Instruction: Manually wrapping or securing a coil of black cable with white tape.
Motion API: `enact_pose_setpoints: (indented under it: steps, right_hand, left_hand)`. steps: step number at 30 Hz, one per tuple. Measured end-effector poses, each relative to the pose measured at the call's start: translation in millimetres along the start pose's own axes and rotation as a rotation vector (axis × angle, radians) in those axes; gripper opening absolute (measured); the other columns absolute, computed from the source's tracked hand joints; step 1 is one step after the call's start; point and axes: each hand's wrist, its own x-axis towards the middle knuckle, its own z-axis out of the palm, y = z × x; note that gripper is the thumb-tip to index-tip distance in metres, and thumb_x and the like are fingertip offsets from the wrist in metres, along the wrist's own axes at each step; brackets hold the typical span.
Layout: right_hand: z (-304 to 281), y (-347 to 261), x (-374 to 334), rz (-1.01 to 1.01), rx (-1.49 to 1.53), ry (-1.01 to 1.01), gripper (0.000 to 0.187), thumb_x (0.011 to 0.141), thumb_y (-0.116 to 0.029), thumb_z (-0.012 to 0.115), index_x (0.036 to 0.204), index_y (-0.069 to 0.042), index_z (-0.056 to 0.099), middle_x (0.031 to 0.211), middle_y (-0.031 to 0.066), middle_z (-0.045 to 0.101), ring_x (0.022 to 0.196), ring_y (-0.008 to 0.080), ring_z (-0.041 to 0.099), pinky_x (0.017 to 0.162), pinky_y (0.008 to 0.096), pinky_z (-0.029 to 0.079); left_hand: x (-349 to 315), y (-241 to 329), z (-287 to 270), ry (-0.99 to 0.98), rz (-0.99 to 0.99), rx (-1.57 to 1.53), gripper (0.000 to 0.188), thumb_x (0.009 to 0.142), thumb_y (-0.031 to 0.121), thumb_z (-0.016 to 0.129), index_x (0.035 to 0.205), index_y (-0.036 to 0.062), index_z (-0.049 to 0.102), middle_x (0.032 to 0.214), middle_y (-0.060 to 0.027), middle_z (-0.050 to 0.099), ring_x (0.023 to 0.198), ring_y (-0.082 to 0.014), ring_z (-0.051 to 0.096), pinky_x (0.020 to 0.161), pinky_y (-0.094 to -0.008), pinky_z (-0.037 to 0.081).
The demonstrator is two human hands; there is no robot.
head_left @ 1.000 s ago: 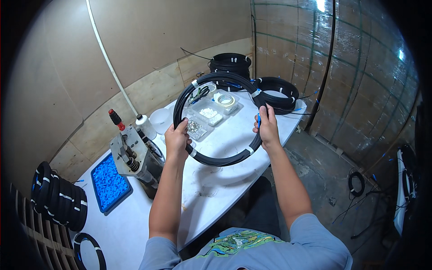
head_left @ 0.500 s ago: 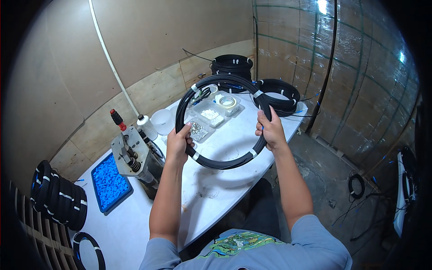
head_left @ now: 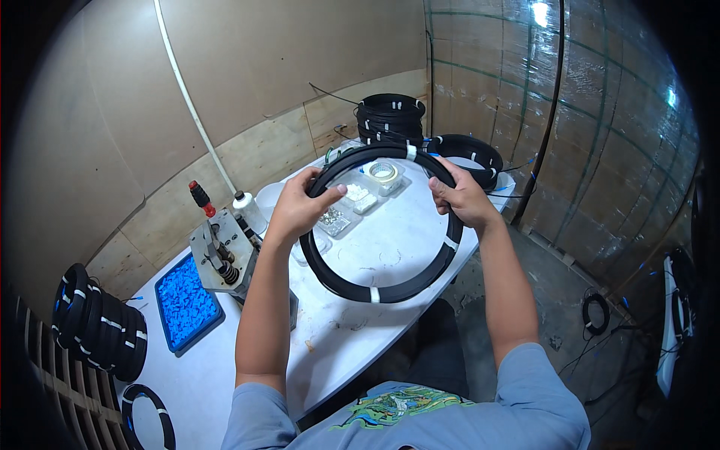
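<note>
Between my two hands a coil of black cable point(head_left: 417, 286) is held up over the white table, bound at intervals with white tape bands. My left hand point(head_left: 300, 208) grips its upper left, fingers behind the ring and thumb lying across the front. On the upper right, my right hand point(head_left: 463, 196) is closed round the coil with the thumb in front. Through the ring show a clear plastic tray of small metal parts point(head_left: 332, 223), white pieces point(head_left: 361, 199) and a roll of tape point(head_left: 381, 172).
At left stand a metal bench press point(head_left: 225, 251), a blue tray of small blue pieces point(head_left: 187, 304), a red-and-black-handled tool point(head_left: 199, 196) and a white bottle point(head_left: 246, 206). Coils are stacked at the back point(head_left: 390, 120), back right point(head_left: 472, 157) and far left point(head_left: 101, 326).
The coil has turned within my hands, its tape bands sitting at new places, and has dropped slightly. My left hand has moved up along the ring; my right hand has shifted slightly up and right.
</note>
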Motion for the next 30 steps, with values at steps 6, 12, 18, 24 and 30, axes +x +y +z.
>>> enact_pose_setpoints:
  steps: [6,12,18,24,30]
  right_hand:
    - [19.8,-38.8,6.2,-0.034,-0.397,-0.095,0.059,0.09,-0.031,0.077,0.14,-0.009,0.055,0.093,0.0016,0.064,0.065,0.0063,0.051,0.058,0.0224,0.043]
    - [5.1,-17.0,4.4,-0.285,-0.6,0.152,0.062,0.091,-0.032,0.076,0.141,-0.006,0.052,0.099,0.0076,0.067,0.081,0.0111,0.063,0.075,0.025,0.049]
    - [33.8,45.4,-24.5,-0.132,0.064,0.455,0.07,0.093,-0.025,0.074,0.149,-0.005,0.037,0.095,0.007,0.065,0.074,0.0125,0.064,0.064,0.0262,0.05]
    - [47.6,44.0,-16.4,-0.034,0.247,0.45,0.045,0.1,-0.023,0.064,0.138,-0.007,0.046,0.078,-0.0015,0.048,0.058,0.0076,0.049,0.054,0.0245,0.045]
    - [38.3,49.9,-5.1,0.057,0.346,0.424,0.031,0.101,-0.025,0.062,0.126,-0.009,0.052,0.074,-0.0032,0.043,0.052,0.0043,0.041,0.049,0.0229,0.04]
  left_hand:
    - [-4.9,-21.1,6.1,-0.047,0.005,-0.078,0.018,0.084,0.012,0.078,0.093,0.0012,0.066,0.072,0.0006,0.058,0.06,-0.0071,0.046,0.054,-0.0268,0.036]
    - [-10.0,-35.6,6.7,0.029,-0.064,-0.403,0.011,0.086,0.005,0.073,0.092,0.0042,0.063,0.066,0.0029,0.054,0.049,-0.0041,0.04,0.045,-0.0255,0.029]
    - [-3.2,-64.3,6.2,0.21,-0.258,-0.823,0.015,0.091,0.013,0.068,0.087,0.0107,0.054,0.063,0.0065,0.04,0.047,-0.0063,0.036,0.044,-0.0254,0.03]
    - [-6.2,-73.7,15.0,0.198,-0.304,-0.848,0.018,0.092,0.015,0.068,0.085,0.0137,0.051,0.064,0.0067,0.039,0.049,-0.006,0.036,0.045,-0.0253,0.03]
    - [-13.9,-61.4,17.2,0.238,-0.248,-0.737,0.02,0.093,0.017,0.069,0.086,0.0145,0.049,0.064,0.007,0.039,0.048,-0.0058,0.036,0.045,-0.0261,0.029]
